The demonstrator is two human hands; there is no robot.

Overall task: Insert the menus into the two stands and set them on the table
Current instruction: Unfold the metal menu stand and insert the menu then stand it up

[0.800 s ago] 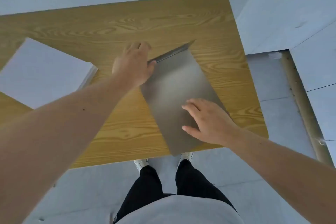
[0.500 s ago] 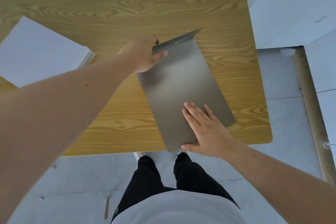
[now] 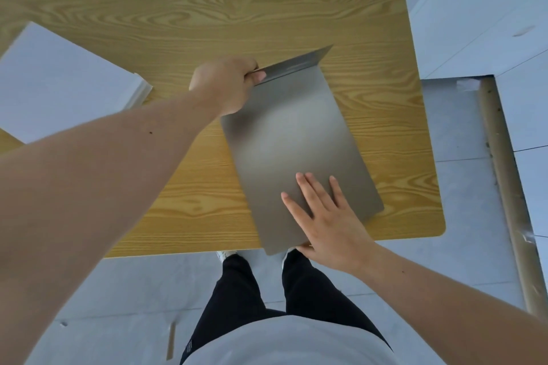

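A grey metal stand [image 3: 292,139] lies flat on the wooden table [image 3: 192,18], its bent foot raised at the far end and its near end overhanging the table's front edge. My left hand [image 3: 225,86] grips the left corner of the raised foot. My right hand [image 3: 323,216] rests flat on the stand's near end, fingers spread and thumb hooked under the overhanging edge. A white stack of menu sheets [image 3: 59,83] lies at the table's left side. Only one stand is in view.
The table's front edge and rounded right corner [image 3: 439,228] are close to the stand. My legs and shoes [image 3: 228,255] stand below the edge on a pale floor. A brown cardboard tube [image 3: 510,192] lies on the floor at right.
My left hand has closed on the foot's corner. My right hand slid down to the stand's near end, thumb under its edge. The stand has shifted slightly toward me.
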